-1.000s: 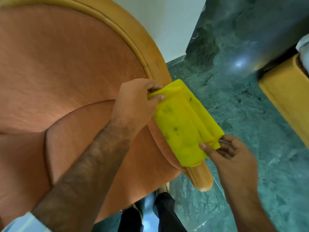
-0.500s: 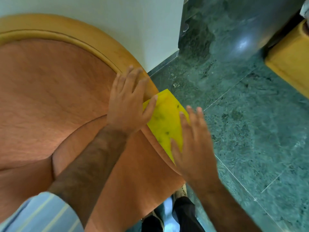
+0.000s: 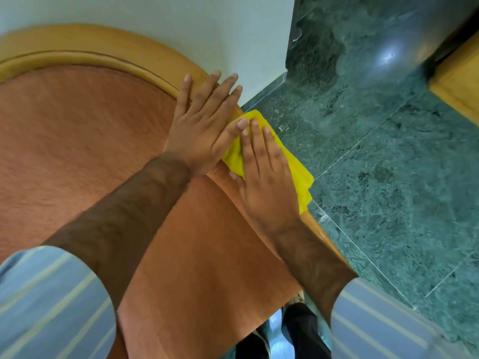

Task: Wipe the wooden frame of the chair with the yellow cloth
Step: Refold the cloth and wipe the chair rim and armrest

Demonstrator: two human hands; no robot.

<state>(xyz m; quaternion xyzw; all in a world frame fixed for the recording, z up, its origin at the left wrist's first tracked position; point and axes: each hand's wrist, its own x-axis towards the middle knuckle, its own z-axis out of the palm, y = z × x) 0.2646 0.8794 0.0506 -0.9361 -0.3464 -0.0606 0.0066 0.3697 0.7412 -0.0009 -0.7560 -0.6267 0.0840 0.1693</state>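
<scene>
The yellow cloth lies folded over the right arm of the chair's curved wooden frame. My right hand lies flat on the cloth, fingers together, pressing it onto the frame. Beside it, my left hand rests flat with fingers spread on the frame and the orange upholstery, its thumb touching the cloth's upper edge. More of the wooden arm shows below the cloth, along my right forearm. Most of the cloth is hidden under my right hand.
A white wall stands right behind the chair back. Green marble floor spreads to the right. A yellow wooden piece of furniture sits at the upper right edge. My legs and shoes show below the seat.
A second ago both hands held the cloth stretched over the arm. They then let go and flattened: the right hand came down onto the cloth, the left slid up onto the frame.
</scene>
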